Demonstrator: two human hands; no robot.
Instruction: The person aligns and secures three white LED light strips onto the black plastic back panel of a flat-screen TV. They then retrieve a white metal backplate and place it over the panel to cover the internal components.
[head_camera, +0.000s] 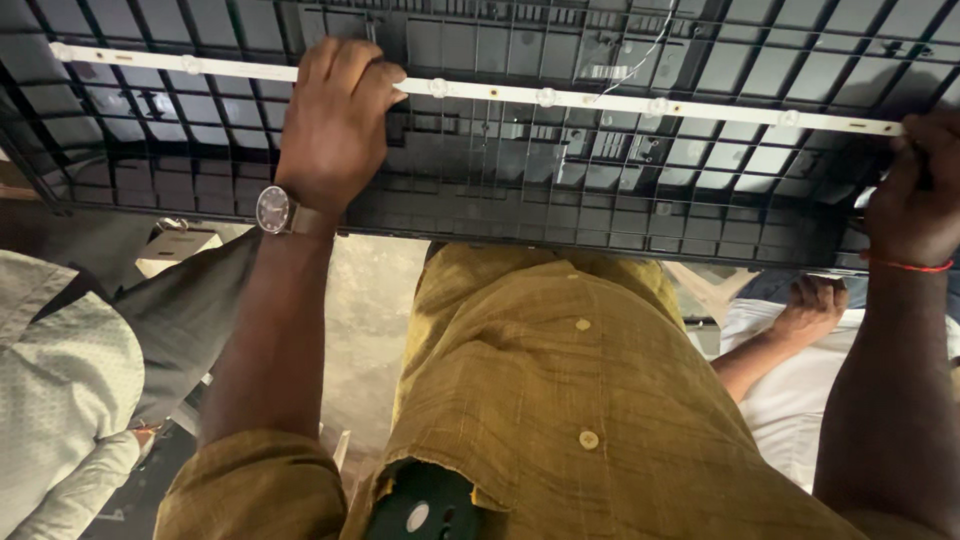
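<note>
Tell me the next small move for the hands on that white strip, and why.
Probably press the right hand down on the strip's end. The white strip lies along the black ribbed panel, the left hand already covers it further along, and the right hand grips its far end.

Both hands (335, 125) (915, 195) on a white light strip (600, 100) across a black ribbed panel (500, 190)
</note>
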